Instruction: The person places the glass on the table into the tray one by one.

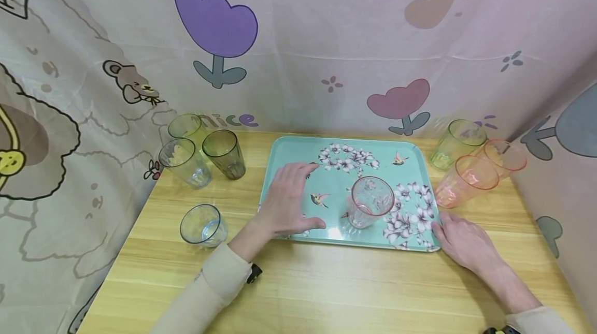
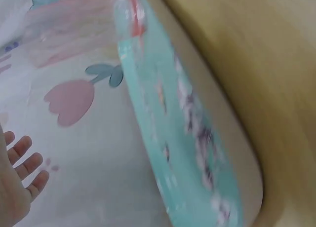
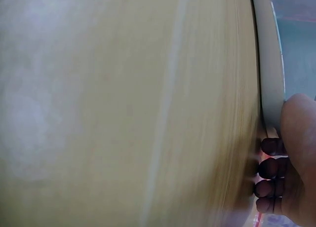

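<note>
A mint-green tray (image 1: 291,155) with flowers and birds lies on the table, and a clear pinkish glass (image 1: 371,202) stands upright on it, right of centre. Over the tray's left part is my left hand (image 1: 288,202), thumb and fingers spread apart, holding nothing. Its fingers (image 2: 30,165) show bare in the left wrist view, away from the tray. My right hand (image 1: 468,241) grips the tray's front right corner. In the right wrist view its thumb (image 3: 298,121) rests on the rim and the curled fingers (image 3: 271,175) sit by the tray's edge.
Left of the tray stand a green glass (image 1: 186,126), a clear glass (image 1: 186,165), a dark grey glass (image 1: 226,155) and, nearer, a blue-rimmed glass (image 1: 203,225). Beyond the tray's right side are another green glass (image 1: 459,145) and two pink glasses (image 1: 468,181). A patterned curtain (image 1: 303,64) hangs behind the table.
</note>
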Demonstrator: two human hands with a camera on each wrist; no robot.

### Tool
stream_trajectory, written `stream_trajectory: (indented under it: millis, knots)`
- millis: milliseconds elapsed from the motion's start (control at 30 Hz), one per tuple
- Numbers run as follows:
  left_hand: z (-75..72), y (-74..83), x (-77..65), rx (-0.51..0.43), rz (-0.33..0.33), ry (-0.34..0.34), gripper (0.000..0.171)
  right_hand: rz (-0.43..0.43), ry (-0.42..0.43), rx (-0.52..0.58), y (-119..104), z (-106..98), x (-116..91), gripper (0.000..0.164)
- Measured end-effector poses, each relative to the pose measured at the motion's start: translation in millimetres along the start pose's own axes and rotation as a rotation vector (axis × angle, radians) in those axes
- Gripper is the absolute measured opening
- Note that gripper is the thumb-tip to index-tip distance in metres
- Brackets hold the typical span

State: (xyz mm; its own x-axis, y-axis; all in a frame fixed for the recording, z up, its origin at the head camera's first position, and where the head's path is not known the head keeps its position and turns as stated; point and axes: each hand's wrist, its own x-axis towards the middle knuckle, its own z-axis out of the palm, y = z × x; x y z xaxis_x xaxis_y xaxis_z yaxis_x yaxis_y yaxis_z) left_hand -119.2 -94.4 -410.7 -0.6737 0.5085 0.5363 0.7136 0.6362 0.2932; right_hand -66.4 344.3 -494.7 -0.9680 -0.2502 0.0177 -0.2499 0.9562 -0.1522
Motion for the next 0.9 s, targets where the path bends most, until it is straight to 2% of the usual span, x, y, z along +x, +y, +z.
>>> stream_trajectory:
  millis: [233,433,667,900]
  knots:
    - [-37.1,-5.8,-8.8,0.024,-0.025,0.067,0.127,0.0,0.002,-0.001,0,0,0,0.022]
    - [-66.0,-13.8,-23.5,0.06,-0.056,0.121,0.127,-0.001,0.005,0.004,0,0,0,0.022]
    - [-93.0,-27.9,-46.7,0.088,-0.112,0.119,0.13,0.001,0.012,0.003,-1,1,1,0.021]
    - [-109.7,-44.3,-69.0,0.125,-0.129,0.1,0.13,0.002,0.013,-0.004,0,1,0,0.021]
